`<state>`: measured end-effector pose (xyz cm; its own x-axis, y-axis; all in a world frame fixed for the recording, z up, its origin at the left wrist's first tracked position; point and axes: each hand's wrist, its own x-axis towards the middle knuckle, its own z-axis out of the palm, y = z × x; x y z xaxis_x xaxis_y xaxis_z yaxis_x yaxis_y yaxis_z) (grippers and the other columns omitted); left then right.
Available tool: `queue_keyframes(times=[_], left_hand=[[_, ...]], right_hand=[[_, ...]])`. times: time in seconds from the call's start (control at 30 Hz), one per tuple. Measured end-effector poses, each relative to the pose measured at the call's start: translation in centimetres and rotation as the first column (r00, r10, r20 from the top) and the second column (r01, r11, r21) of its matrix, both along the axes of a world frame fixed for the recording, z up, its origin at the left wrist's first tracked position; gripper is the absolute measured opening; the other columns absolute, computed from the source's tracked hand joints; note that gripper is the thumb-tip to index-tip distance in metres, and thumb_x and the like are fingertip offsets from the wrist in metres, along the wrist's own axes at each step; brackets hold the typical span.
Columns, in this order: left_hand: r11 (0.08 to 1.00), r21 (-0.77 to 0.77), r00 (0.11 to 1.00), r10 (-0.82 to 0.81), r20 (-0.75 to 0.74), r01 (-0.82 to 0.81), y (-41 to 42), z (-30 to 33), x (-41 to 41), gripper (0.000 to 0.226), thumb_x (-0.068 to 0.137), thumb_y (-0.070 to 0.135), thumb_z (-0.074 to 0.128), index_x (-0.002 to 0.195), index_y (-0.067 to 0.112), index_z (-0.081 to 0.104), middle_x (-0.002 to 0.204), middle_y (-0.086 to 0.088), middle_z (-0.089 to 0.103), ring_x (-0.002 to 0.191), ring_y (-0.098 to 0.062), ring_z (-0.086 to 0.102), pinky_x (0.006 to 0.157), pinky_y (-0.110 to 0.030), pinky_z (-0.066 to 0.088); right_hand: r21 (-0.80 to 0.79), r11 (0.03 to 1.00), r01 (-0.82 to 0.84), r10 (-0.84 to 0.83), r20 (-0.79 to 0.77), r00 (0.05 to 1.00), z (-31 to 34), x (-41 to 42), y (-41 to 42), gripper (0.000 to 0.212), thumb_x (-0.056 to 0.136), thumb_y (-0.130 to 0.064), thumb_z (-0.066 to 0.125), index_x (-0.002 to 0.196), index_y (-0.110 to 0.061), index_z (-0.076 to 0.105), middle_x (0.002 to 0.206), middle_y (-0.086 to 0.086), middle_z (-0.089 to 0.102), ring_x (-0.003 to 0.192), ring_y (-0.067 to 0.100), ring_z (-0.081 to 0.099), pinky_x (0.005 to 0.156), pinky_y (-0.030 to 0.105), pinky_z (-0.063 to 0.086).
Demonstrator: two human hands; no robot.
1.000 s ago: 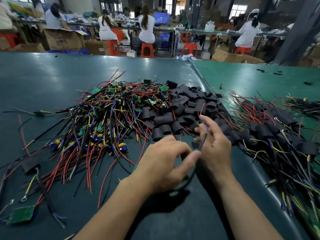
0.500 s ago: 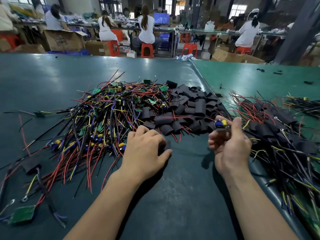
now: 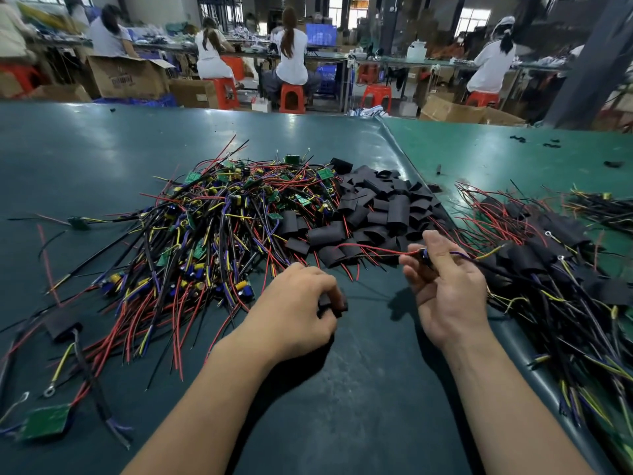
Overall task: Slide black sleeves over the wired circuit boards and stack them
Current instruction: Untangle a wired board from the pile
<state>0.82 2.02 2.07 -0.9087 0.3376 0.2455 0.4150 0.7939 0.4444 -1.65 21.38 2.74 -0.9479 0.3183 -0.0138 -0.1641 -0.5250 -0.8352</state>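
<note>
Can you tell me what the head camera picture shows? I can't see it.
A person's right hand pinches a wired circuit board while the left hand grips a black sleeve. Piles of wired boards and sleeves lie behind on a green table.

I see a dark green table (image 3: 102,149) in a workshop. Beyond it stand orange stools (image 3: 292,98), cardboard boxes (image 3: 128,77) and long benches (image 3: 342,58). Behind the benches, windows (image 3: 469,20) let in daylight.

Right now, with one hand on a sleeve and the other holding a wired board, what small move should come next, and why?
Probably bring the left hand, which grips a black sleeve, toward the small wired circuit board pinched in the right hand; the board is still bare and the two are apart.
</note>
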Motion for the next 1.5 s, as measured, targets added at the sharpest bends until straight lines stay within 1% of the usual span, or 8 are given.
queue_keyframes(times=[0.13,0.27,0.37,0.47,0.63,0.87,1.0,1.5], left_hand=[[1.0,0.01,0.999,-0.019,0.031,0.018,-0.6,0.09,-0.26,0.007,0.082,0.021,0.066,0.087,0.025,0.071,0.105,0.011,0.064,0.104,-0.012,0.049,0.094,-0.023,0.036],[1.0,0.004,1.0,0.021,0.007,-0.021,-0.48,-0.11,-0.43,0.004,0.086,0.027,0.067,0.088,0.024,0.067,0.114,0.011,0.059,0.112,-0.008,0.047,0.091,-0.012,0.028],[0.998,-0.012,0.998,0.06,-0.005,-0.06,-0.35,-0.02,-0.46,0.01,0.086,0.034,0.068,0.089,0.025,0.063,0.101,0.009,0.06,0.101,-0.011,0.051,0.092,-0.026,0.04],[0.994,-0.044,0.995,0.097,-0.026,-0.099,-0.39,0.05,-0.31,0.029,0.085,0.042,0.068,0.109,0.027,0.059,0.102,0.009,0.063,0.102,-0.015,0.054,0.092,-0.033,0.043],[0.998,-0.043,0.999,0.05,-0.008,-0.05,-0.24,-0.26,-0.32,0.056,0.089,0.039,0.063,0.141,0.028,0.045,0.128,0.007,0.057,0.122,-0.015,0.045,0.105,-0.033,0.037],[0.999,-0.03,0.999,0.024,-0.027,-0.025,-0.45,-0.31,-0.55,0.033,0.09,0.035,0.064,0.122,0.029,0.065,0.12,0.01,0.063,0.112,-0.015,0.049,0.1,-0.036,0.04],[0.997,-0.073,1.0,-0.016,-0.011,0.015,-0.27,-0.34,-0.38,0.048,0.085,0.059,0.061,0.123,0.03,0.066,0.127,0.016,0.059,0.117,-0.01,0.046,0.103,-0.036,0.036],[0.992,-0.125,0.999,0.009,-0.036,-0.014,0.23,-0.01,0.02,0.039,0.085,0.058,0.059,0.117,0.037,0.068,0.103,0.013,0.053,0.104,-0.009,0.047,0.085,-0.027,0.039]], right_hand=[[-0.074,0.996,-0.053,0.052,-0.023,0.998,-0.03,0.06,0.17,0.013,0.091,0.005,0.057,0.098,-0.004,0.063,0.074,0.009,0.07,0.067,0.021,0.072,0.061,0.021,0.058],[-0.026,0.998,-0.06,0.06,0.0,0.998,0.0,0.1,-0.11,0.004,0.092,-0.003,0.061,0.093,-0.005,0.064,0.075,0.01,0.074,0.066,0.022,0.073,0.056,0.022,0.057],[0.027,0.999,-0.032,0.031,0.024,0.999,-0.04,0.1,-0.16,0.003,0.092,-0.01,0.064,0.089,-0.009,0.064,0.073,0.008,0.074,0.063,0.02,0.072,0.051,0.022,0.055],[0.024,0.999,-0.039,0.038,0.018,0.999,-0.01,0.09,-0.15,0.005,0.092,-0.011,0.064,0.087,-0.008,0.063,0.073,0.008,0.074,0.062,0.02,0.072,0.051,0.022,0.055],[0.047,0.996,-0.081,0.08,0.031,0.996,-0.13,0.09,-0.3,0.007,0.092,-0.013,0.064,0.086,-0.009,0.062,0.072,0.01,0.073,0.061,0.021,0.072,0.049,0.022,0.055],[0.065,0.994,-0.082,0.079,0.052,0.996,-0.05,0.19,-0.09,0.014,0.092,-0.02,0.064,0.086,-0.008,0.061,0.07,0.01,0.073,0.058,0.019,0.071,0.046,0.02,0.052],[0.079,0.994,-0.082,0.076,0.065,0.995,-0.04,0.18,-0.08,0.014,0.093,-0.022,0.064,0.087,-0.01,0.061,0.069,0.008,0.073,0.056,0.017,0.07,0.044,0.02,0.051],[0.113,0.99,-0.085,0.077,0.068,0.995,-0.23,0.03,0.13,0.018,0.089,-0.027,0.067,0.088,-0.01,0.064,0.071,0.009,0.074,0.052,0.016,0.067,0.043,0.02,0.049]])
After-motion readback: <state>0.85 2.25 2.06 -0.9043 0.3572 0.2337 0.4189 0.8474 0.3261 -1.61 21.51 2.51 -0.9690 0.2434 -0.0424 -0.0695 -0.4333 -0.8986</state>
